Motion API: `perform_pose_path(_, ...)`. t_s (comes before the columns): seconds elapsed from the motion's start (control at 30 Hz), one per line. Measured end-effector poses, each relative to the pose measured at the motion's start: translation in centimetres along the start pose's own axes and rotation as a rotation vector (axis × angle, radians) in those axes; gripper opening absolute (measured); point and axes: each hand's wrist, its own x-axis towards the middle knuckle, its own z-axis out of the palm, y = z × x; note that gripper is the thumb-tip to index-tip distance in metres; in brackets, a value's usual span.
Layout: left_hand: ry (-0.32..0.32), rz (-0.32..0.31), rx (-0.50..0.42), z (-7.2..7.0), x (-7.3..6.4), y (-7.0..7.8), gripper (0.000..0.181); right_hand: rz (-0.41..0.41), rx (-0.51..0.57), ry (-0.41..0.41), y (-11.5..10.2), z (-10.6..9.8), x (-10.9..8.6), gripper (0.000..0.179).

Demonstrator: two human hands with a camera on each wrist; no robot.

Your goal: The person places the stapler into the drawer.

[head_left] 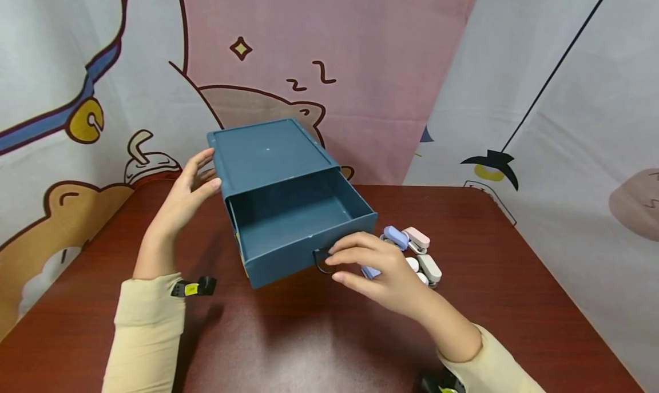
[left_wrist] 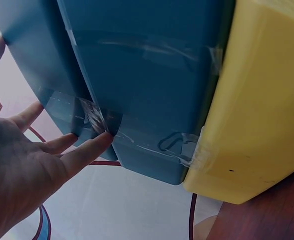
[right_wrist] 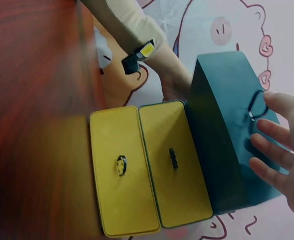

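Note:
A blue drawer box (head_left: 268, 153) stands on the table with its top drawer (head_left: 280, 258) pulled out; nothing shows inside that drawer. Two lower drawers with yellow fronts (right_wrist: 122, 200) are closed in the right wrist view. My left hand (head_left: 193, 187) touches the box's side with spread fingertips; the left wrist view shows clear tape there. My right hand (head_left: 378, 270) is at the top drawer's front, its fingers extended beside the dark ring handle (right_wrist: 251, 101). The thumb is close to the ring; whether it touches I cannot tell.
Right of the box, partly behind my right hand, lie several small pastel items like mini staplers: a blue one (head_left: 395, 237), a pink one (head_left: 418, 238), a white one (head_left: 430, 267). The brown table (head_left: 494, 301) meets a printed cloth (head_left: 370, 67) at the back.

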Motion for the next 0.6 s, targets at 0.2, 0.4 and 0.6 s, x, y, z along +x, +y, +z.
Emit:
perform_pose_path(0.2, -0.002, -0.007, 0.016, 0.0, -0.1, -0.1, 0.067, 0.03, 0.058, 0.011, 0.6, -2.0, -0.1, 0.026)
perform_pose_path(0.4, -0.005, -0.011, 0.025, -0.1, -0.1, -0.1, 0.068, 0.067, 0.057, 0.049, 1.6, -4.9, -0.7, 0.023)
perform_pose_path(0.6, -0.004, -0.007, 0.019, -0.1, -0.1, -0.2, 0.067, 0.19, -0.023, 0.086, 1.4, -7.2, -0.6, 0.041)
